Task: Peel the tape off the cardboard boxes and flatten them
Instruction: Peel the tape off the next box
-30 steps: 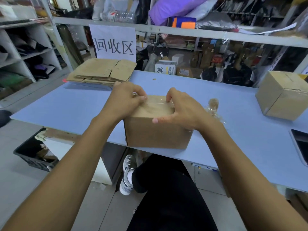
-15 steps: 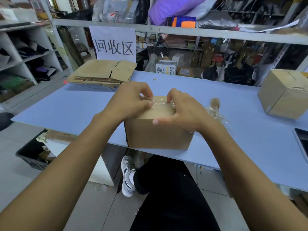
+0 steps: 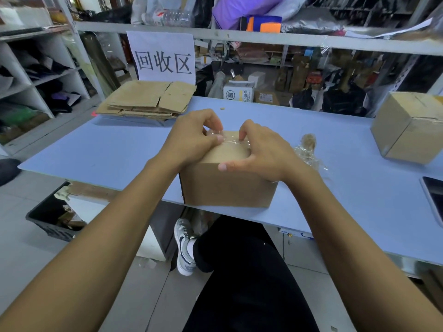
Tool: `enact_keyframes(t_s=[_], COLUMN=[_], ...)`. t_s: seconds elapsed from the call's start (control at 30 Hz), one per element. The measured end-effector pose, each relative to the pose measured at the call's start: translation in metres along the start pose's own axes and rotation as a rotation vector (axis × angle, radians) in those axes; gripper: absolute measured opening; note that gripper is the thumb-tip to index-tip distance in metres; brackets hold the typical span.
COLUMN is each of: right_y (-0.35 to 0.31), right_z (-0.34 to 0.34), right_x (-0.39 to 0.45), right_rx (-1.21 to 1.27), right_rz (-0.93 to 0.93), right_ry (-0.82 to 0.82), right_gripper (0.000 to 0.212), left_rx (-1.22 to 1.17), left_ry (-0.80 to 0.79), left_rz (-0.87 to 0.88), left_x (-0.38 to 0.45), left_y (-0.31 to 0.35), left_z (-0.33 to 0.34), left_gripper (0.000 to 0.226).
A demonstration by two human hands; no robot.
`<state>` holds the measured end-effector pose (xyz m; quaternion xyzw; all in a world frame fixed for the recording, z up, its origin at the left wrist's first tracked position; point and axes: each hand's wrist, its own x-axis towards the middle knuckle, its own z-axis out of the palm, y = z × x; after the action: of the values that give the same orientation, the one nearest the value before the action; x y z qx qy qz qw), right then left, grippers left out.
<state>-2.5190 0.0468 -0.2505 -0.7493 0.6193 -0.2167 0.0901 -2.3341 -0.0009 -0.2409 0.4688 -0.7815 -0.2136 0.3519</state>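
Observation:
A small brown cardboard box (image 3: pixel 227 185) stands at the near edge of the blue table (image 3: pixel 115 149), right in front of me. My left hand (image 3: pixel 191 137) rests on its top left corner, with thumb and fingers pinching a lifted strip of clear tape (image 3: pixel 230 139). My right hand (image 3: pixel 263 152) lies on the top right of the box, its fingers pressing near the tape and its thumb along the front edge. Both hands hide much of the box's top.
A stack of flattened cardboard (image 3: pixel 148 99) lies at the table's far left under a white sign (image 3: pixel 163 56). Crumpled peeled tape (image 3: pixel 309 149) lies right of the box. Another taped box (image 3: pixel 410 125) stands far right, a dark tablet (image 3: pixel 434 197) at the right edge. A black crate (image 3: pixel 55 216) sits on the floor.
My left fingers have moved further back along the box top and now pinch a raised bit of tape. My right hand has stayed on the box.

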Motion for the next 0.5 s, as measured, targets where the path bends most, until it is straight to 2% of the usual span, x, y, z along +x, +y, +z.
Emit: enact_keyframes(t_s=[0.1,0.23,0.33,0.4,0.5], right_y=[-0.002,-0.003,-0.001,-0.002,0.0], right_z=[-0.001,-0.002,0.001,0.0,-0.006], right_x=[-0.001,-0.004,-0.001,-0.001,-0.003], right_rx=[-0.008,-0.083,-0.102,-0.016,0.273], right_rz=[-0.016,-0.057,-0.045,-0.003,0.057], right_ry=[0.013,0.011,0.001,0.002,0.023], right_gripper=[0.077,0.076,0.075,0.074,0.065], left_rx=[0.089,-0.161,-0.3,-0.329,-0.329], left_ry=[-0.018,-0.055,-0.037,-0.041,0.0], left_rz=[0.007,0.015,-0.008,-0.028,-0.048], left_x=[0.01,0.013,0.012,0.011,0.012], left_y=[0.009,0.014,0.008,0.005,0.005], left_z=[0.001,0.006,0.008,0.009,0.01], left_gripper=[0.015,0.021,0.015,0.01,0.01])
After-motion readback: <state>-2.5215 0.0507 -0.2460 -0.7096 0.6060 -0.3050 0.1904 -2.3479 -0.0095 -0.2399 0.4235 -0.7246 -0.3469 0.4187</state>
